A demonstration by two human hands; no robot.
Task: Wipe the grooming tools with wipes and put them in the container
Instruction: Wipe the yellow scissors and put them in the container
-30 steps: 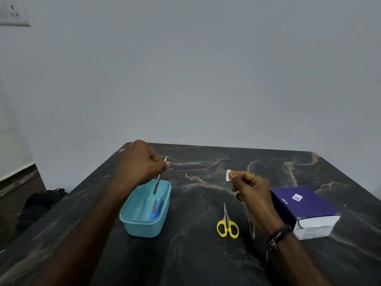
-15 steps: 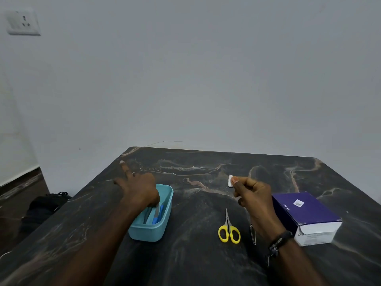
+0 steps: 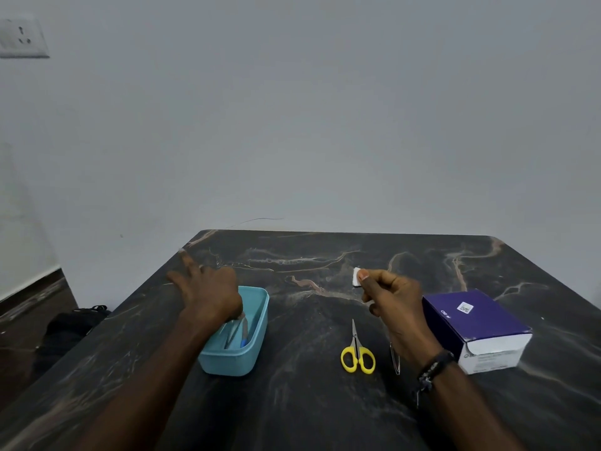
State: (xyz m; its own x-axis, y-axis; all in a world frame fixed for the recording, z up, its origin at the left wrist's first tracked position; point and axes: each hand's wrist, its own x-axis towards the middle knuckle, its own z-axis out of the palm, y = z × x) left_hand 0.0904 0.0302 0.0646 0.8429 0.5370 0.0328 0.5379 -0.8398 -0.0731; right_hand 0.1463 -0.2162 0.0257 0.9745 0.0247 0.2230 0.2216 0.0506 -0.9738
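Right grip (image 3: 388,296) pinches 1 wipe (image 3: 356,277); 1 scissors (image 3: 357,354) lies nearby.

The left hand (image 3: 208,296) covers the far left corner of the blue container (image 3: 257,323), its fingertips smeared by motion blur, so whether they touch the tools (image 3: 235,330) inside cannot be told. Those tools overlap and are too small to name. The right hand (image 3: 393,304) hides most of the white wipe (image 3: 356,277) it pinches, and its wrist masks the top of a thin metal tool (image 3: 395,359) beside the yellow scissors (image 3: 357,356). Print on the purple box (image 3: 474,323) is unreadable. The counter (image 3: 309,402) runs off the bottom edge; a wall socket (image 3: 22,39) is cut off at left.
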